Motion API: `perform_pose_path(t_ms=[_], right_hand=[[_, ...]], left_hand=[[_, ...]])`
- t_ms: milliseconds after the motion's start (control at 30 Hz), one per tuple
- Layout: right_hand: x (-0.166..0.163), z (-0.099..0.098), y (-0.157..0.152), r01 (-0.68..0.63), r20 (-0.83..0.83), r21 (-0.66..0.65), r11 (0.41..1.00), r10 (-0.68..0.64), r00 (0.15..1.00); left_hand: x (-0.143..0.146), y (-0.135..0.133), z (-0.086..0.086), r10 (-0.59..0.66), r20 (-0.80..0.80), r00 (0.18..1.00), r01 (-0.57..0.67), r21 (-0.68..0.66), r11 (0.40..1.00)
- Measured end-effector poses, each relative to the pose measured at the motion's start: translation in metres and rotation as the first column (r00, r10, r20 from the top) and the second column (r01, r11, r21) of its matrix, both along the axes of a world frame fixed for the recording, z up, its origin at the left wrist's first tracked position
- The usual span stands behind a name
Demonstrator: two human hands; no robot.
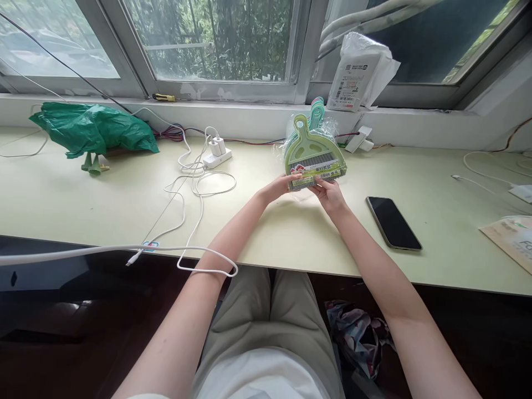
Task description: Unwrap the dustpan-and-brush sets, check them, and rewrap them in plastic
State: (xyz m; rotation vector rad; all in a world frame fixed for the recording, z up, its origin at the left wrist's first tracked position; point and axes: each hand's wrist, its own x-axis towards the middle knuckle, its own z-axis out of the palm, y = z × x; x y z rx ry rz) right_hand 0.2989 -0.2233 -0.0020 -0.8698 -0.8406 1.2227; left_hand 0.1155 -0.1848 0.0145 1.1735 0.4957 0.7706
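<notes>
1. Green plastic dustpan set [310, 145], grey bristles at its front, is held in clear wrapping above the far half of a pale tabletop [270, 233]; whether its underside touches the surface cannot be told. Teal handles [317, 110] show behind its own.
2. A person's left hand [277, 188] grips the set's lower left edge, fingers over the printed label [318, 168]; the right hand [330, 197] closes on the lower edge, further right.
3. Right of the hands, a dark-screened phone [393, 223] lies flat. Left of them, white cables [183, 194] loop beside a power strip [218, 159] bearing plugged-in chargers [216, 146].
4. At far left, a crumpled green bag [95, 127] rests near the wall. Behind the set, to the right, a plastic-wrapped package [353, 77] stands on the windowsill [233, 113].
</notes>
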Motion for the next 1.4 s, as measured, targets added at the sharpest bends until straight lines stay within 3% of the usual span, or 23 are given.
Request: perform_pose_path(t_ms=[233, 600, 1033, 1400], right_hand=[[-0.006, 0.001, -0.003, -0.018, 0.013, -0.011, 1.0, 0.018, 1.0], [0.0, 0.003, -0.002, -0.018, -0.016, 0.029, 0.999, 0.018, 1.0], [0.0, 0.001, -0.002, -0.039, 0.003, 0.043, 0.998, 0.039, 0.999], [-0.005, 0.001, -0.002, -0.024, 0.029, 0.007, 1.0, 0.024, 0.999]], left_hand=[[-0.005, 0.008, -0.001, 0.185, 0.096, 0.978, -0.184, -0.02, 0.983], [0.0, -0.005, -0.001, -0.075, -0.017, 0.997, 0.075, -0.044, 0.996], [-0.002, -0.008, -0.001, -0.084, -0.064, 0.994, 0.08, -0.059, 0.995], [-0.003, -0.001, 0.004, 0.127, 0.158, 0.979, -0.111, -0.106, 0.988]])
